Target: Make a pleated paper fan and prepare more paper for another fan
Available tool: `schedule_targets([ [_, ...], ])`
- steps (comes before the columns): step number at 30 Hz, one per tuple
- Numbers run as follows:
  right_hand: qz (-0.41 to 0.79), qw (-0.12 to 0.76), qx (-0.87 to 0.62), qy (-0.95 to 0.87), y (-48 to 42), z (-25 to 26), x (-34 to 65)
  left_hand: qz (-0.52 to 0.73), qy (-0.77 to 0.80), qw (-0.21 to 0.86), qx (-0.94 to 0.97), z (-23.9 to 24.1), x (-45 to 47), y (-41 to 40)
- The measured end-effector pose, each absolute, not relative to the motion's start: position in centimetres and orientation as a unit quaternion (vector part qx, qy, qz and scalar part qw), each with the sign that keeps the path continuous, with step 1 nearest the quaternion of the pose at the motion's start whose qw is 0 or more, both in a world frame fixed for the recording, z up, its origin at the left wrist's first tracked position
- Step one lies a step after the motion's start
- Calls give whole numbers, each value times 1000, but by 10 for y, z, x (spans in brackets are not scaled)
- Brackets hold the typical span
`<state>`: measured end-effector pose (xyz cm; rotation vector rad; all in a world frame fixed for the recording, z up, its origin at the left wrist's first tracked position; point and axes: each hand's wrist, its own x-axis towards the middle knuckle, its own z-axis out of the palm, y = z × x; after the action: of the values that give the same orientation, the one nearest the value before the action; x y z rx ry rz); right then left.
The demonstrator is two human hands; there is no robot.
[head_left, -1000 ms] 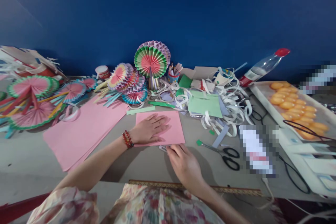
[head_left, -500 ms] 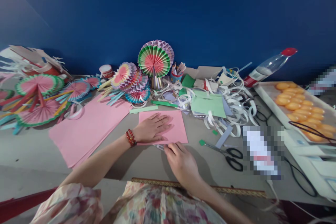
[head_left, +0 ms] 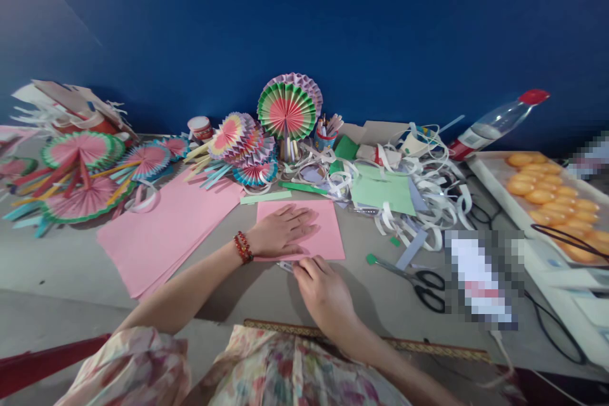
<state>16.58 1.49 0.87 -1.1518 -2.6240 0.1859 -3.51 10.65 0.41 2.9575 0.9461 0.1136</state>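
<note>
Paper (head_left: 329, 231) lies under the flat, spread left hand (head_left: 278, 232).

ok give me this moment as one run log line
left hand: palm down on pink sheet | right hand: holding small pale object at sheet's near edge | scissors: lying right of sheet

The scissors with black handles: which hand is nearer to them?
The right hand, left of the scissors; the left hand is farther left, flat on the small pink sheet.

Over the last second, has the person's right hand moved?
Yes: the right hand has moved left, farther from the scissors lying to its right.
</note>
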Motion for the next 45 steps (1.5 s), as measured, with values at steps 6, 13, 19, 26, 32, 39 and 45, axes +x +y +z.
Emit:
schedule_targets([
  [6,60,140,-395,-906,14,5,159,31,304,24,952,3,-36,107],
  [13,54,154,-386,-908,15,5,150,33,302,24,952,3,-36,107],
  [19,52,151,-385,-909,15,1,144,34,303,19,952,2,-37,107],
  [26,67,144,-367,-916,9,0,133,43,299,16,953,2,-36,107],
  [32,109,134,-326,-930,-2,8,133,47,304,4,952,-2,-36,108],
  [39,162,208,-368,-892,5,25,188,55,296,-1,954,-2,-37,108],
  [45,34,256,-483,-837,10,12,267,63,294,3,954,-1,-37,109],
])
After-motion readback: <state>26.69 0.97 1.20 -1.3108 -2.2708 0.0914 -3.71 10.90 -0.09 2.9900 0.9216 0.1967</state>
